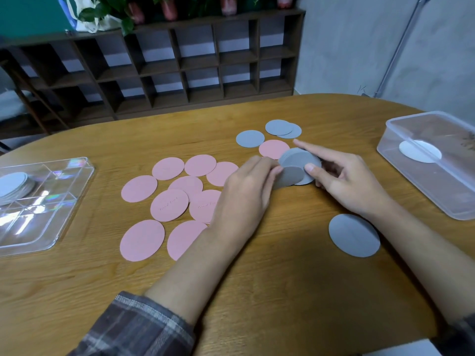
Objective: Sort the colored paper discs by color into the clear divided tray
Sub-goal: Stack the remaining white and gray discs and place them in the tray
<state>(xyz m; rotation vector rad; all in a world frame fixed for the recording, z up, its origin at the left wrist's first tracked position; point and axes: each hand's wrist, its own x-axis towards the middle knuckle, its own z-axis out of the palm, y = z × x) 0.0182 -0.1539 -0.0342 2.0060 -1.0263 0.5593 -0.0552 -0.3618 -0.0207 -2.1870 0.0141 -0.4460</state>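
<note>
Grey disc stack; L hand, R hand on it

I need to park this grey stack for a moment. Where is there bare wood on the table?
Bare wood lies between the divided tray and the pink discs, in the near middle between the forearms, and between the loose grey discs and the clear tub. Crowded: the pink discs themselves, and around the grey stack.

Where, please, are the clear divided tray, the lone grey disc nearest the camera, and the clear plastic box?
clear divided tray (75, 201): head view, right wall.
lone grey disc (354, 235): head view, its centre.
clear plastic box (416, 176): head view, near wall.
</note>
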